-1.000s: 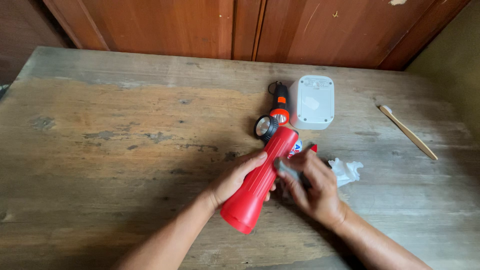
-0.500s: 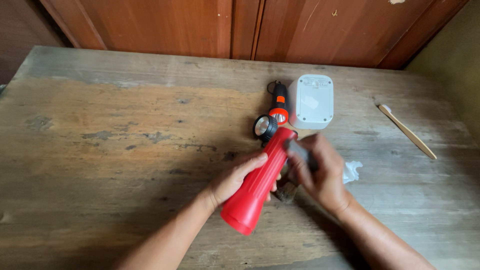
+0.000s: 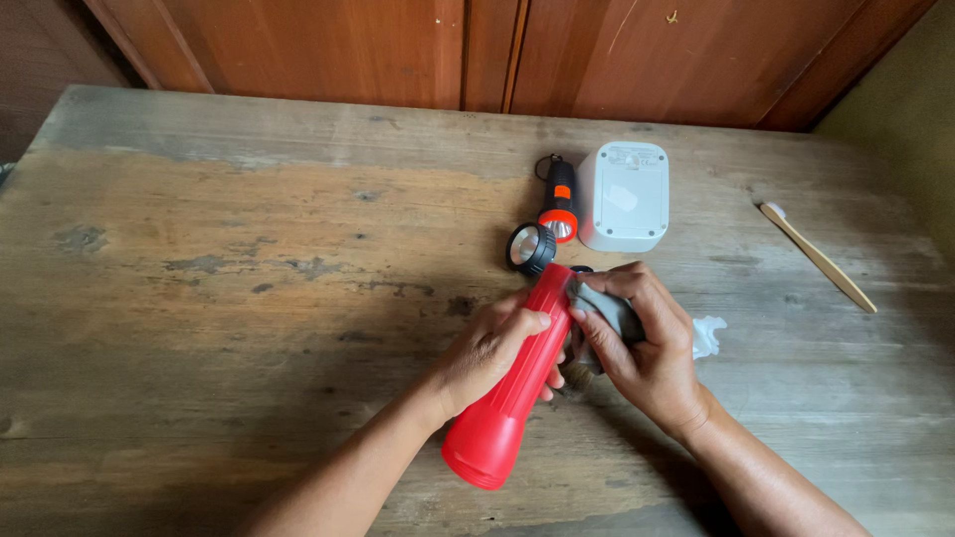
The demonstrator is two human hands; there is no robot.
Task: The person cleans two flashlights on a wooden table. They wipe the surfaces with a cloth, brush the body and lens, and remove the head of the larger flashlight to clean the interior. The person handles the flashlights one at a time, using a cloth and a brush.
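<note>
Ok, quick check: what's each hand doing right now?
Left hand: closed around the red flashlight body, holding it tilted above the table.
Right hand: closed on a grey cloth, pressed against the flashlight's upper end.

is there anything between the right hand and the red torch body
Yes: a grey cloth sits between the right hand and the red torch, pressed against its upper end. The left hand grips the torch bare.

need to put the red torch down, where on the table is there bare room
The whole left half of the table is bare. It is crowded by the small torch, white box, lens ring and tissue.
</note>
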